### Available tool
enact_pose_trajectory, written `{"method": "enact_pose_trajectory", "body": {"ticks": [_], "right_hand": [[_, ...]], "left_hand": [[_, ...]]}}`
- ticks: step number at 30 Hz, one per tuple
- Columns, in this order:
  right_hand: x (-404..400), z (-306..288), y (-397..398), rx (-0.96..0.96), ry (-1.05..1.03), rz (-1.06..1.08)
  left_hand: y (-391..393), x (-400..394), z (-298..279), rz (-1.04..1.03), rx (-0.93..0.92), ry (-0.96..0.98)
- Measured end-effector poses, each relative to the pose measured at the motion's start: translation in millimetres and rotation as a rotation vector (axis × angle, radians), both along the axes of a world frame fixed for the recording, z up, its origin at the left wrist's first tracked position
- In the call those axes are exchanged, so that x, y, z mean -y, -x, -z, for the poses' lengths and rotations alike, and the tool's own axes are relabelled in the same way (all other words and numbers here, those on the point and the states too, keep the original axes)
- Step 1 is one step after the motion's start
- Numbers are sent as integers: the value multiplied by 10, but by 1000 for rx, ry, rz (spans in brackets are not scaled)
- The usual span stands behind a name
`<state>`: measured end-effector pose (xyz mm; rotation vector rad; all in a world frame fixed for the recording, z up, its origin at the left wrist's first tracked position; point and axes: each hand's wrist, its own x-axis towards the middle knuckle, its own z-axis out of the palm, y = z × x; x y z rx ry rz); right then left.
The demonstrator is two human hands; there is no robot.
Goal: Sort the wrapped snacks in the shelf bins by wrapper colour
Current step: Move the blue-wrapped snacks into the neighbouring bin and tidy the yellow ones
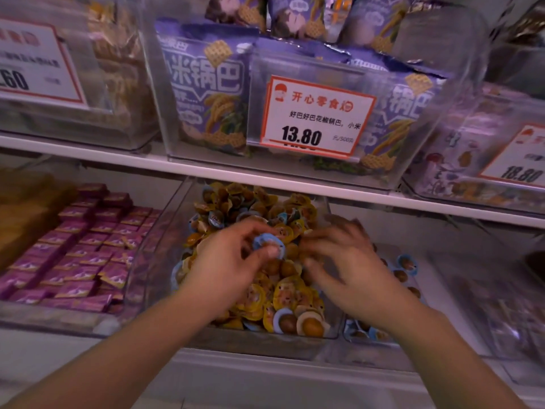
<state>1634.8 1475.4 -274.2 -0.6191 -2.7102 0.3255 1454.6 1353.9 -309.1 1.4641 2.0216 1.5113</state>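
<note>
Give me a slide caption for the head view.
Left hand pinches a blue-wrapped snack over the yellow pile.

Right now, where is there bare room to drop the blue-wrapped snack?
The clear bin on the right has bare floor between its few blue-rimmed snacks. The middle clear bin is heaped with yellow-wrapped snacks; the left hand pinches the blue-wrapped snack there. Purple packets fill the left bin.

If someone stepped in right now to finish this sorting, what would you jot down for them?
Left hand: pinches a blue-wrapped snack over the middle bin.
Right hand: blurred, spread over the same pile, seems to hold nothing.
Middle bin: mostly yellow-wrapped snacks, a few blue ones mixed in.
Right bin: some blue ones already there.
Left to do: pick out the remaining blue ones.
</note>
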Motion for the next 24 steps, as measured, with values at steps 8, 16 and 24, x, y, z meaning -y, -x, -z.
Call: {"method": "enact_pose_trajectory", "body": {"ticks": [8, 16, 24], "right_hand": [[3, 42, 255, 557, -372, 114], [-53, 46, 284, 510, -231, 110], [-118, 62, 136, 61, 115, 81]], "left_hand": [[-34, 182, -73, 128, -219, 119], [-200, 145, 45, 227, -790, 425], [-140, 81, -54, 268, -456, 475]]}}
